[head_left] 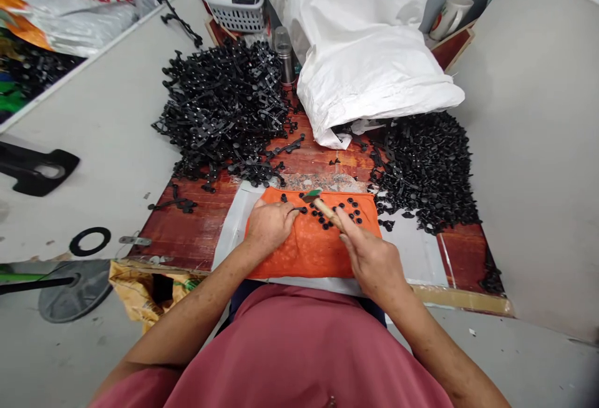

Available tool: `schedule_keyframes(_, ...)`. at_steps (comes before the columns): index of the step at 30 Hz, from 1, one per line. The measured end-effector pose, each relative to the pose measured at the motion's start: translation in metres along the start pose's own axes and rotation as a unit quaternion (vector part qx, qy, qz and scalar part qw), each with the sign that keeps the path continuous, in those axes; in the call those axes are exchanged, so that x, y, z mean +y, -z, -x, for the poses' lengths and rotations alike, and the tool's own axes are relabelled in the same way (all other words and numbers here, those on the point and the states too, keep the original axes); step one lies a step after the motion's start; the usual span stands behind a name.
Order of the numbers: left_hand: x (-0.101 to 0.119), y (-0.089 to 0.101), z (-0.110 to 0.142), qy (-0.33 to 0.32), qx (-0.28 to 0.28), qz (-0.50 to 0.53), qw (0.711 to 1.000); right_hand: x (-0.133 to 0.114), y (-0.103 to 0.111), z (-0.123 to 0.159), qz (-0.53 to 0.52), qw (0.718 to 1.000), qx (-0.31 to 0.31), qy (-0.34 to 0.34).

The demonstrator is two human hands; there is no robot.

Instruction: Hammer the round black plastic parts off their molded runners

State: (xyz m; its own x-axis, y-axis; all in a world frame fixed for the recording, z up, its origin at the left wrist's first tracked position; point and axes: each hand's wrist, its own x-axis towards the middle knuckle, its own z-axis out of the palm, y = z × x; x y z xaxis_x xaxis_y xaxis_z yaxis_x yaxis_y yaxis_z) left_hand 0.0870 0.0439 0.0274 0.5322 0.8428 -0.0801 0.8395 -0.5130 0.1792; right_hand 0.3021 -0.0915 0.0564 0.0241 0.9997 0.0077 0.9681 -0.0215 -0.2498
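Right hand (377, 261): grip closed round the wooden handle of a hammer (328, 213), green head over orange cloth (304, 252); contact unclear. Left hand (269, 227): grip pinched, fingertips on a thin black part (303, 210) over the cloth. Small black discs (357, 213) scattered near hammer. Cloth lies on desk (182, 236), left heap (224, 108) and right heap (430, 171) beyond, white sack (369, 65) between.

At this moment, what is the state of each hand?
Left hand: closed, apparently pinching a small black part.
Right hand: closed, holding a wooden-handled tool.
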Motion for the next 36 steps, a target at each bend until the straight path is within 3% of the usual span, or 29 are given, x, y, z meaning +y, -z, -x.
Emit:
schedule_keyframes(3,-0.001,-0.001,0.0,0.008,-0.006,0.003,1.0,-0.003,-0.003,-0.007,0.042,0.998,-0.04,0.001)
schedule_keyframes(7,-0.002,-0.003,-0.001,0.011,-0.008,0.013,1.0,-0.004,-0.006,-0.005,0.019,1.0,0.02,0.016)
schedule_keyframes(11,-0.001,-0.004,-0.001,0.016,0.001,0.013,1.0,-0.005,-0.007,-0.006,0.051,0.998,-0.039,0.025)
schedule_keyframes(13,0.0,-0.005,-0.001,0.017,0.003,0.014,1.0,-0.003,-0.004,-0.006,0.013,0.999,-0.024,0.03)
schedule_keyframes(18,0.0,-0.007,0.002,0.023,0.018,0.043,0.999,0.005,0.0,-0.003,-0.101,0.992,0.077,0.024)
schedule_keyframes(24,-0.005,-0.001,0.001,0.036,0.01,0.099,0.994,0.01,-0.009,0.008,-0.203,0.977,0.066,0.0)
schedule_keyframes(30,-0.004,-0.004,0.002,0.023,0.002,0.08,0.997,0.016,-0.016,0.021,-0.181,0.982,0.034,-0.046)
schedule_keyframes(36,-0.005,-0.01,0.004,0.005,0.016,0.037,0.999,0.017,-0.018,0.025,-0.153,0.986,0.036,-0.048)
